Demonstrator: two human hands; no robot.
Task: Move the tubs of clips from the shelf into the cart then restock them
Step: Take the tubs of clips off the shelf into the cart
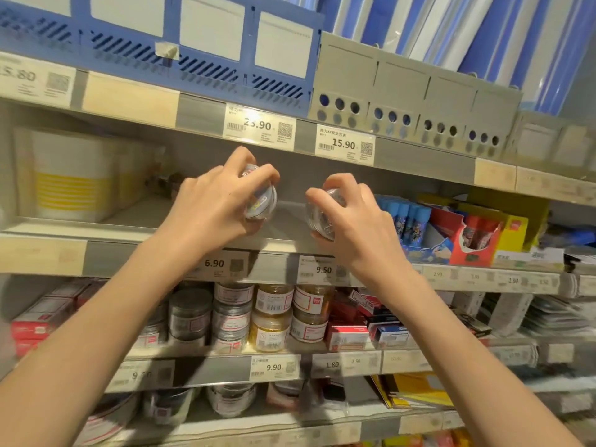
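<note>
Both arms reach up to the middle shelf [200,221]. My left hand [213,201] grips a small clear round tub of clips [262,201], tilted so its lid faces me. My right hand [351,217] grips a second clear tub of clips [319,217], also tilted, low over the shelf's front edge. The two tubs are a hand's width apart, in front of the shelf's bare grey stretch. No cart shows in this view.
White-and-yellow packs [67,179] stand at the shelf's left, glue sticks [406,217] and red-yellow display boxes [477,237] at its right. Blue file racks [161,43] and grey organisers [412,101] sit above. Jars of pins and clips [274,317] fill the shelf below.
</note>
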